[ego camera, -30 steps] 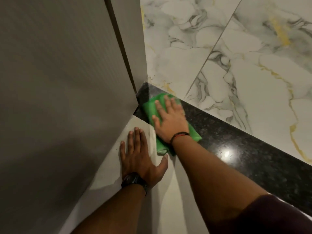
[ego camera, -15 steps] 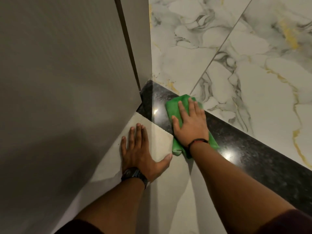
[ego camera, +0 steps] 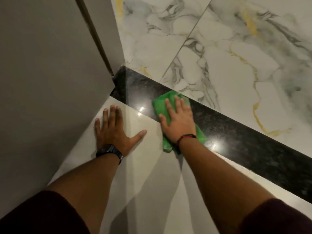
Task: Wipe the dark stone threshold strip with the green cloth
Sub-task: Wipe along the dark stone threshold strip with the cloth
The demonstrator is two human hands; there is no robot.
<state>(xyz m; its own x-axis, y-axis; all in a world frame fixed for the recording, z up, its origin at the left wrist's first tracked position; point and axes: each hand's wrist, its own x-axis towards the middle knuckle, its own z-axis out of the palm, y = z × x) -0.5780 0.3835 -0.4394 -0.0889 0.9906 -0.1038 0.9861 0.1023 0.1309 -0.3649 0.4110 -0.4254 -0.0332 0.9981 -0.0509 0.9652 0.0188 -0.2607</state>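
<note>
The right hand point(ego camera: 179, 122) is flat on the green cloth point(ego camera: 162, 107), palm down, fingers point(ego camera: 168, 105) stretched forward and held close together, pressing the cloth rather than gripping it. The cloth lies folded on the dark stone threshold strip point(ego camera: 253, 142), spanning nearly its whole width: its far corner reaches the edge where the strip meets the marble tiles point(ego camera: 219, 65), and its near end spills past the wrist, just over the strip's near edge onto the pale floor tile point(ego camera: 143, 166). A thin dark and red band point(ego camera: 186, 137) circles the right wrist.

Over on the other side, the left hand point(ego camera: 114, 130) is planted on that pale floor tile, holding nothing, fingers point(ego camera: 105, 115) spread wide, thumb pointing out toward the cloth but not touching it. A black wristwatch point(ego camera: 109, 151) sits on that wrist. The fingertips lie near the foot of the grey panel point(ego camera: 50, 81) that rises on the left; whether they touch it, I cannot tell.

The strip runs diagonally, from the corner under the grey panel at upper left down to the right edge of view. It is black with fine speckling, and bright light spots gleam on it beside the cloth, one to its left and one just right of the wrist. Beyond it, the white marble tiles show grey and gold veining. Dark maroon sleeves point(ego camera: 42, 215) cover both upper arms at the bottom of view.
</note>
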